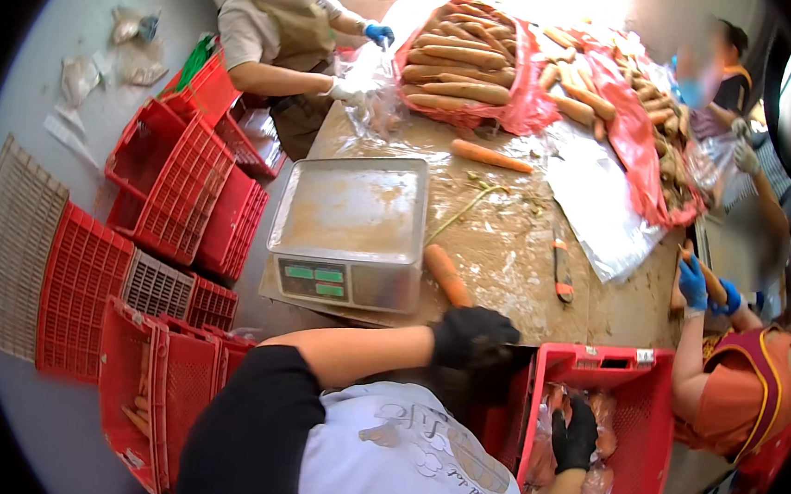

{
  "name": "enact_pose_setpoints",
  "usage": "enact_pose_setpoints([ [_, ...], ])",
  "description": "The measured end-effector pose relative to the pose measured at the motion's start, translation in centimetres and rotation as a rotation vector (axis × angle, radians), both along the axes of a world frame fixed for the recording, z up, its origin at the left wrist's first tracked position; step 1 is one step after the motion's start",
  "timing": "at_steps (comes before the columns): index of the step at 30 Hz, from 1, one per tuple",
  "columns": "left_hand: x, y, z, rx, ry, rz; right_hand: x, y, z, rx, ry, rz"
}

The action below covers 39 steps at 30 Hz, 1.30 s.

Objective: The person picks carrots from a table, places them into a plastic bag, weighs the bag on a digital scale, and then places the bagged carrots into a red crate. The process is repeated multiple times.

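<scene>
My left hand (474, 338), in a black glove, is at the table's near edge with its fingers curled in. Whatever it may hold is hidden. Just beyond it lies a single carrot (447, 274), beside a digital scale (352, 208) whose metal pan carries nothing. My right hand (576, 435), also black-gloved, reaches down into a red plastic crate (644, 434) on my right. Its fingers are extended over clear bags of carrots (596, 490), touching the upper ones.
On the worktable (499, 227) are a red sack of carrots (461, 66), a loose carrot (491, 156), a knife (561, 265) and white plastic bags (599, 203). Red crates (174, 169) stack at left. Co-workers stand around; one blue-gloved person (743, 377) at right holds a carrot.
</scene>
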State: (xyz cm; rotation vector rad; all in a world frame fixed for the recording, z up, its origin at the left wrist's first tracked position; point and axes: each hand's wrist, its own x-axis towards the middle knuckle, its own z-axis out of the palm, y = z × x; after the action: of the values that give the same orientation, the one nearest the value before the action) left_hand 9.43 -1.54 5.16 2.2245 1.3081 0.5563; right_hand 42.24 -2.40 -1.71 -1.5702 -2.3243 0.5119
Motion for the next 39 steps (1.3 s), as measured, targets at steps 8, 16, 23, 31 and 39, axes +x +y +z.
enact_pose_setpoints([
  [8,-17.9,-11.1,-1.2,0.417,-0.108,0.606,-21.8,6.9,-0.6,-0.185,0.123,0.222],
  [16,-24.4,-14.7,-3.6,0.146,-0.635,0.796,-34.1,8.5,-5.7,-0.271,-0.142,0.165],
  [23,-24.9,-11.0,-3.0,0.303,-0.471,0.622,-31.4,10.0,-8.6,-0.301,0.041,0.223],
  [31,-20.1,-6.0,-0.6,0.267,-0.47,0.639,-28.6,14.6,-6.1,-1.122,0.887,-0.072],
  [39,-14.5,-3.7,-1.8,-0.004,-0.606,0.636,-28.4,18.9,-3.2,-1.21,1.401,0.053],
])
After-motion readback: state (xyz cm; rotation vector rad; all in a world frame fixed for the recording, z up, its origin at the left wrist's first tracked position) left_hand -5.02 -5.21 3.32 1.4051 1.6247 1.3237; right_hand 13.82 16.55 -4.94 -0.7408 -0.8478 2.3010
